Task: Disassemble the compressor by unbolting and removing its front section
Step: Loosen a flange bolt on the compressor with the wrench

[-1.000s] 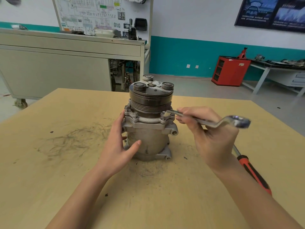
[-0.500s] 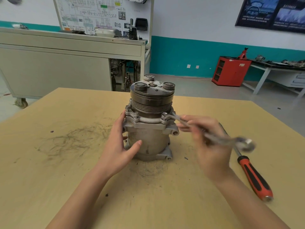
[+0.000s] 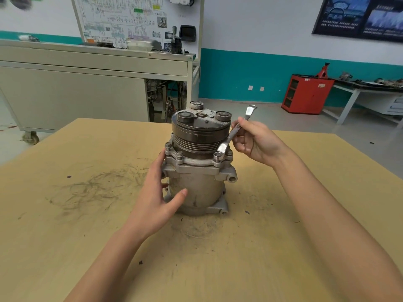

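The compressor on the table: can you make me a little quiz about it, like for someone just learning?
1. True or false: the compressor lies on its side.
2. Which hand holds the wrench?
3. The left hand is A) flat on the table, B) against the compressor's body, C) gripping the pulley.

Key: 1 false, it stands upright. 2 the right hand. 3 B.

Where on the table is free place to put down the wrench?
Bare table right of the compressor, under the right hand holding the wrench; also the near edge between the arms. The left hand crowds the compressor's left.
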Demonstrator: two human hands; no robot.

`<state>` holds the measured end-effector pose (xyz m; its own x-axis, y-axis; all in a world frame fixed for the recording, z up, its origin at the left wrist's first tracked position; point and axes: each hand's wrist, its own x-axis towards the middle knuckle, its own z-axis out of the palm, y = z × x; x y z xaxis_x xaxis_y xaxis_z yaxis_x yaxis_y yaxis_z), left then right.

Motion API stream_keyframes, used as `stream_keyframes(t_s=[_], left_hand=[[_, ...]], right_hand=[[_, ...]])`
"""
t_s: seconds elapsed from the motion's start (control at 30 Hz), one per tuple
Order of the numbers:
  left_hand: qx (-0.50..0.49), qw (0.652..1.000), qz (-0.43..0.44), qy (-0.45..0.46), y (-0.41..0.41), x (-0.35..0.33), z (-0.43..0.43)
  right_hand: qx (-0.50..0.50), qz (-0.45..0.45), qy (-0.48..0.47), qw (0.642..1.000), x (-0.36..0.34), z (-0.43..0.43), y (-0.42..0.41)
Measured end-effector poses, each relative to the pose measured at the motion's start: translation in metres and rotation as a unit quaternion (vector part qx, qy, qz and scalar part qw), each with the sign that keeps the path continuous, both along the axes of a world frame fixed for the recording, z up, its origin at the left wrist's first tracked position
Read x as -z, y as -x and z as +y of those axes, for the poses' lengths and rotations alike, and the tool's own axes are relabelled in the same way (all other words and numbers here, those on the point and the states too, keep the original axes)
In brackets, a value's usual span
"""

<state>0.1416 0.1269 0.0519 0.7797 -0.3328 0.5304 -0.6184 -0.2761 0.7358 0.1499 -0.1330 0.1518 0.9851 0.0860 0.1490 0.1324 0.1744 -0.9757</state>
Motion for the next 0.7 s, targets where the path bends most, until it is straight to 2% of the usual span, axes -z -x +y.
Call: stream_keyframes(t_s=[0.23,0.37,0.43,0.53,0.6,0.7], left_hand=[[-0.002,1.0,0.003,-0.003,0.002,-0.002,0.0],[0.005,1.0,0.013,0.004,0.0,0.0,0.0],[0.006,1.0,0.019,0.007,0.0,0.0,0.0],[0.006,1.0,0.008,0.004,0.001,-0.001,0.0],[0.004,1.0,0.0,0.0,0.001,-0.002,0.0],[0.002,1.0,-0.005,-0.007,0.002,-0.003,0.0]], right_hand=[[0.088,-0.124,-0.088,0.984,0.004,0.006,0.022],[0.111,-0.108,-0.181,0.971,0.002,0.016,0.026],[0.129,-0.101,-0.195,0.967,-0.008,0.02,0.027],[0.171,-0.138,-0.142,0.965,-0.017,0.027,0.037],[0.229,-0.205,-0.063,0.949,-0.014,0.035,0.052],[0.305,-0.356,0.071,0.881,-0.001,0.049,0.078]])
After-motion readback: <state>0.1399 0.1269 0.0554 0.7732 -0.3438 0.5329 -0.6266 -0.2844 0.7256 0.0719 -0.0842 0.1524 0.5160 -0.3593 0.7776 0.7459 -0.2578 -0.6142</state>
